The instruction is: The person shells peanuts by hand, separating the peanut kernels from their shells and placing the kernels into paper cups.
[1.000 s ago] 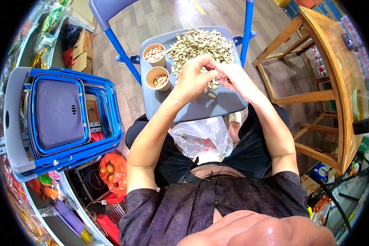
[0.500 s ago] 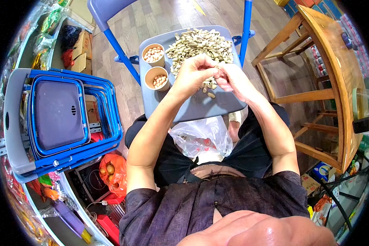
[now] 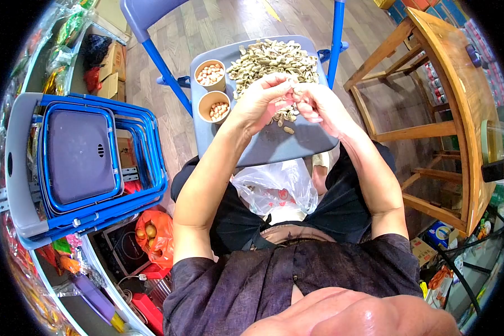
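Note:
Fingertips meeting, my left hand (image 3: 260, 103) and my right hand (image 3: 321, 106) are above the near part of a pile of peanut shells (image 3: 277, 61) on a grey chair seat (image 3: 280, 151). Both hands are closed in a pinch. Whatever lies between the fingertips is too small to make out. Left of the pile stand two paper cups: the far cup (image 3: 210, 87) is fuller of shelled peanuts, while the near cup (image 3: 207, 102) holds fewer. A single peanut (image 3: 288, 130) lies at the near edge of the pile.
A clear plastic bag (image 3: 277, 185) hangs between my legs below the seat. Folded blue-framed chairs (image 3: 84, 157) lean at the left, beside shelves of packaged goods. An orange bag (image 3: 154, 238) holds round items. At the right stands a wooden table (image 3: 459, 112).
My left hand has opened its palm a little and shifted slightly, while the right hand's fingers have turned. The fingertips stay together over the pile. The cups have not moved.

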Demonstrator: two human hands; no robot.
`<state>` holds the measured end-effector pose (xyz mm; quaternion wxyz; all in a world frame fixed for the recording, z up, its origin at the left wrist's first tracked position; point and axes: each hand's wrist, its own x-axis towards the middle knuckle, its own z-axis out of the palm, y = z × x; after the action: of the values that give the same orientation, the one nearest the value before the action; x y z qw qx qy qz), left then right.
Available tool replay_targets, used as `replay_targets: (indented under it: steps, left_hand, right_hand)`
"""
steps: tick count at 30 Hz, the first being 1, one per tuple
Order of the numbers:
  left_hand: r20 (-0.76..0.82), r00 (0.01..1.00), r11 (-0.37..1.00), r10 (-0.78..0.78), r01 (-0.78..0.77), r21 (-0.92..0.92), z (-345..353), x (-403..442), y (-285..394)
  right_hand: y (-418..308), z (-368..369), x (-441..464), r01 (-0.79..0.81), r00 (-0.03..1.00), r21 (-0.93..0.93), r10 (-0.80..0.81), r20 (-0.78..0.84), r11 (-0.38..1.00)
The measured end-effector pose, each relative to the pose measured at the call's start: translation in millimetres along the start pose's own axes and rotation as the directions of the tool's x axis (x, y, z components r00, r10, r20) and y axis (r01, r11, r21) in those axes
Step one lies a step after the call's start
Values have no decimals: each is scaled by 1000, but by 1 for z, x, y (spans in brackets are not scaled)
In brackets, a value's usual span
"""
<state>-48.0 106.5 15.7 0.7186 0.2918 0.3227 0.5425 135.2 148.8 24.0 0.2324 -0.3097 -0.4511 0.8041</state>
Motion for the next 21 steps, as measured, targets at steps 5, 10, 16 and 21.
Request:
replay_targets:
  steps: [5,10,16,21]
  left_hand:
    - [36,996,996,-86,87,-22,-14,4,1]
    - [10,995,995,-98,98,-21,-15,4,2]
    - [-17,991,991,-131,131,0,-16,3,-3]
    - [1,989,989,-147,147,20,-11,-4,-7]
  right_hand:
    - [19,-22,8,197,971,-748,-233,58,634]
    - [21,-16,8,114,980,-833,-200,4,542]
    - [-3,-11,3,-83,996,-183,87,15,980]
    - [-7,1,4,-215,971,27,211,108,976]
